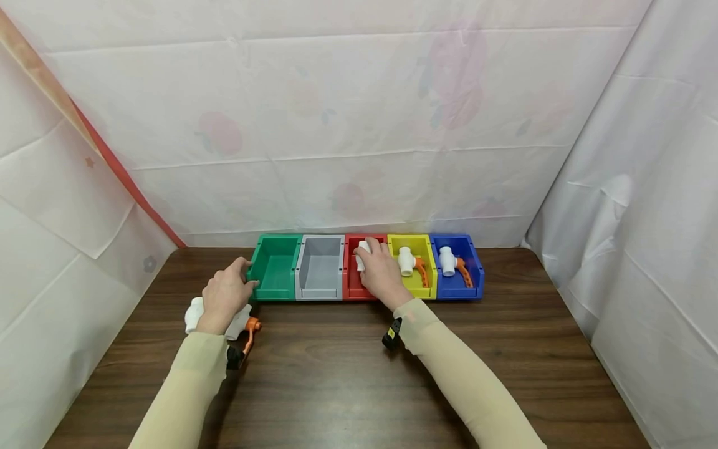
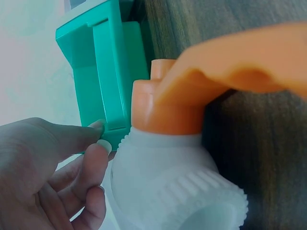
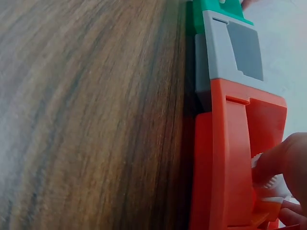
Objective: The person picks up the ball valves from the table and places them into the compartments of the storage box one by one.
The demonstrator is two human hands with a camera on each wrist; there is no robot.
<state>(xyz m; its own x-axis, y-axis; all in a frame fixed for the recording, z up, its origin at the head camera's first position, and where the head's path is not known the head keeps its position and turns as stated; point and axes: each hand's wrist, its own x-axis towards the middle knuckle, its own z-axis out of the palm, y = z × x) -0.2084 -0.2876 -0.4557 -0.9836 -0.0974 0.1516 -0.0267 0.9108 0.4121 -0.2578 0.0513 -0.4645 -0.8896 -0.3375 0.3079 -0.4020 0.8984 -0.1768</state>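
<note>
Now, an orange-handled valve lies near the left hand, whose fingers pinch the green bin; past the gray bin, the right hand grips a white valve between its fingers inside the red bin, beside the yellow bin and blue bin.

Beneath the right hand spreads a dark brown wood-grain desk, its surface softly reflecting light; beyond that hand hangs a creased white sheet with faded pink prints.
</note>
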